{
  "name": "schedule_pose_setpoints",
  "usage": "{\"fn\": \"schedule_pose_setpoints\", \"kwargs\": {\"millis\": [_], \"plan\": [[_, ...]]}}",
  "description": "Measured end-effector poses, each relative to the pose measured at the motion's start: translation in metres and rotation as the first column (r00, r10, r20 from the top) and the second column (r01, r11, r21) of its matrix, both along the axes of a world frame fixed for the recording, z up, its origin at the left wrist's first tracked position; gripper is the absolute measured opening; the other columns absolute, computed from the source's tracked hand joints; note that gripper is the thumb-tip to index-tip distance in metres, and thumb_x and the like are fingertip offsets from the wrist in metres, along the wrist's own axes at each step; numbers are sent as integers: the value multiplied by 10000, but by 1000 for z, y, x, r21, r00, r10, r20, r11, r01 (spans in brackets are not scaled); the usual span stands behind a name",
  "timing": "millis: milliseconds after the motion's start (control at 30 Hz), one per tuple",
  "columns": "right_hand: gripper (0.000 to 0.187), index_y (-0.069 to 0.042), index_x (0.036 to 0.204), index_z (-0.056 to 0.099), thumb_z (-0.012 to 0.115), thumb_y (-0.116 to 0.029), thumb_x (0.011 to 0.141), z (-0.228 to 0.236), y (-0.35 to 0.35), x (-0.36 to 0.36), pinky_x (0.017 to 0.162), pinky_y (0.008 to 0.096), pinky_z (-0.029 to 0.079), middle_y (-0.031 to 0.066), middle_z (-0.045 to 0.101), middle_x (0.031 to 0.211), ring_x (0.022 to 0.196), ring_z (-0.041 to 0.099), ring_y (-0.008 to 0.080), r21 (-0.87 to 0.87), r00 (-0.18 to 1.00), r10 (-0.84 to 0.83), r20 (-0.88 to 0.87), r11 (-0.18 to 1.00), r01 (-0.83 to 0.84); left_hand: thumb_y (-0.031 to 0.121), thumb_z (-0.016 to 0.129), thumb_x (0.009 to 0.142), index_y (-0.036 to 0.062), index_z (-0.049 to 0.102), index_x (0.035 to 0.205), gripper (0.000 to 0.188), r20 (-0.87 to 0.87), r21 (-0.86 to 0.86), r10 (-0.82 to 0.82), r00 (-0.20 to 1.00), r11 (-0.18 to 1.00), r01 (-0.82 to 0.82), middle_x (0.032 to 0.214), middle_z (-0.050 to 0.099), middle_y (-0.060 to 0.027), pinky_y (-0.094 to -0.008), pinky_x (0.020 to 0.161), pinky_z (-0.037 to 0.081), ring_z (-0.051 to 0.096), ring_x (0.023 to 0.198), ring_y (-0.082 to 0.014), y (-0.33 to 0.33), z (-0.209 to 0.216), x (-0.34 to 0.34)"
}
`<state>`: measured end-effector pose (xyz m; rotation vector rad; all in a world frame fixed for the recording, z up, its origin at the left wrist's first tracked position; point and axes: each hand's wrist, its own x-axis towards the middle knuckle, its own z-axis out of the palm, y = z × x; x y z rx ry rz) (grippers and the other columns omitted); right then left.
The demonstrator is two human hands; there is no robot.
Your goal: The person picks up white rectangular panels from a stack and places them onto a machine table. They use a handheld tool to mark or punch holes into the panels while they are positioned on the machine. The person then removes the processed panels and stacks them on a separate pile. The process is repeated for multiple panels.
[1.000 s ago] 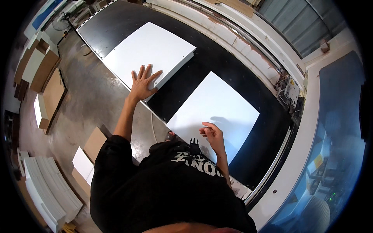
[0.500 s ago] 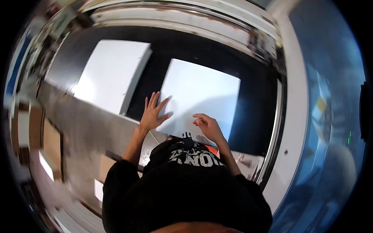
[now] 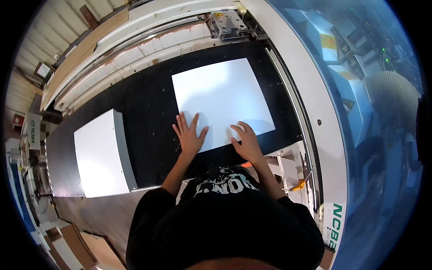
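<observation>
A flat white panel (image 3: 220, 90) lies on the black machine bed (image 3: 148, 94) in front of me. My left hand (image 3: 191, 135) rests with spread fingers over its near left corner, the fingertips reaching across the edge. At the near edge, further right, my right hand (image 3: 245, 143) has its fingers apart and slightly bent, touching or just above the panel; contact is hard to tell. Neither hand grips anything. To the left stands a stack of white panels (image 3: 101, 155), its layered side facing the single panel.
Along the bed's right side runs a metal rail (image 3: 292, 96), with a white machine frame and a blue transparent cover (image 3: 387, 148) beyond. A metal carriage (image 3: 229, 26) sits at the far end. A yellow-handled tool (image 3: 298, 184) lies at lower right. Cardboard pieces (image 3: 101, 247) are at lower left.
My view has turned to the right. My right hand has opened from a partly curled shape and moved to the panel's near edge. My left hand stays spread at the near left corner.
</observation>
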<state>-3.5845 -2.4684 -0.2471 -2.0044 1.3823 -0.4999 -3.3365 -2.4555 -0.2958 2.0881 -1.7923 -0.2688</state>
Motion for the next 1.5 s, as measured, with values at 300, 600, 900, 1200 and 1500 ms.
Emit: {"fn": "schedule_pose_setpoints", "kwargs": {"millis": [300, 600, 900, 1200, 1500], "plan": [[741, -264, 1505, 468, 660, -578, 863, -43, -83, -47, 1201, 600, 161, 237, 227, 1625, 1501, 175, 465, -285, 944, -169, -285, 955, 85, 545, 528, 977, 173, 411, 1531, 678, 17, -147, -266, 964, 953, 265, 1610, 90, -338, -707, 1151, 31, 19, 1511, -499, -110, -12, -64], [719, -288, 1392, 603, 801, -472, 726, -32, -174, -90, 1215, 540, 218, 202, 339, 1586, 1481, 285, 405, -216, 954, -208, -214, 963, 162, 601, 438, 988, 199, 371, 1553, 697, 124, -66, -406, 905, 907, 416, 1611, 154, -305, -748, 1129, 35, 68, 1517, -471, -187, -5, -100], [745, -304, 1395, 595, 833, -442, 702, -30, -210, -111, 1215, 526, 234, 188, 334, 1592, 1497, 260, 382, -202, 931, -246, -269, 960, 195, 594, 473, 971, 229, 407, 1535, 675, 107, -74, -459, 882, 881, 467, 1626, 181, -262, -770, 1114, 29, 108, 1526, -432, -237, -7, -118], [756, -353, 1381, 599, 879, -325, 679, -24, -227, -151, 1220, 453, 256, 108, 338, 1608, 1506, 278, 285, -138, 911, -308, -274, 950, 280, 637, 438, 959, 235, 418, 1530, 699, 88, -144, -425, 901, 889, 434, 1628, 180, -262, -773, 1112, 9, 113, 1525, -432, -259, -16, -171], [848, -283, 1419, 572, 901, -381, 643, -35, -221, -152, 1187, 446, 307, 172, 364, 1584, 1488, 296, 333, -181, 886, -426, -184, 901, 395, 586, 499, 944, 209, 470, 1492, 665, 57, -170, -425, 904, 888, 428, 1617, 228, -247, -752, 1122, 15, 107, 1528, -416, -259, -13, -170]]}}
